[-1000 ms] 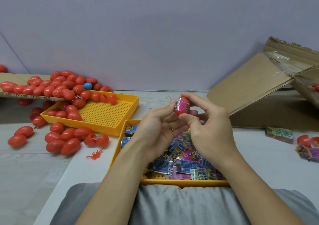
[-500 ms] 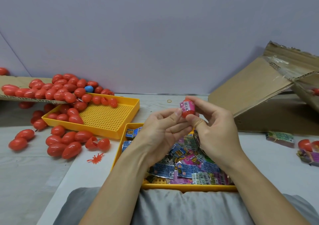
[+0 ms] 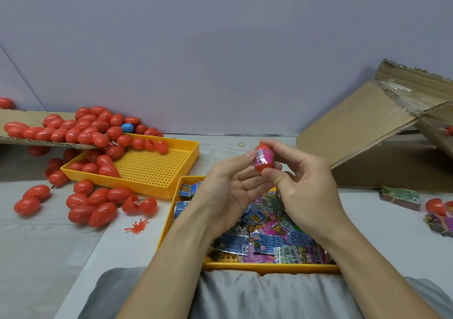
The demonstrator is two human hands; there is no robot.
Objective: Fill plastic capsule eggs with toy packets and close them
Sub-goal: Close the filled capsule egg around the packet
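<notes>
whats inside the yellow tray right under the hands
The near yellow tray holds a loose heap of toy packets, blue, pink and green. The left hand and right hand cover its middle, so anything there stays hidden.

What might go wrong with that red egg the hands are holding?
The pink packet bulges out of the red egg, so the halves may pinch it and not snap shut. Only the right hand fingertips pinch the egg, with the left hand open beside it, so it could slip down into the yellow tray of packets.
</notes>
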